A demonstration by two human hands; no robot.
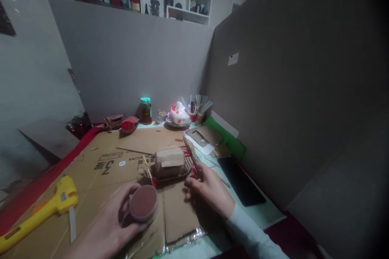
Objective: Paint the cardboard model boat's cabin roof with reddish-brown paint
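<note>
My left hand (120, 210) is closed around a small round tub (143, 204) with a flat reddish-brown top or filling; I cannot tell which. In my right hand (208, 188) is a narrow brown cardboard piece (191, 151), pinched and tilted up to the left. Just beyond both hands sits a cardboard model (170, 162) with a rounded, paper-covered body on a flat base. A thin stick (148, 168) with a red end leans at its left side. Part of the model is hidden behind my right hand and the cardboard piece.
A yellow glue gun (54, 206) lies at the left on the cardboard sheet (91, 178). At the back stand a jar (146, 111) with a teal lid and a tissue pack (179, 114). A black tablet-like slab (241, 182) lies at the right, below a grey partition (288, 89).
</note>
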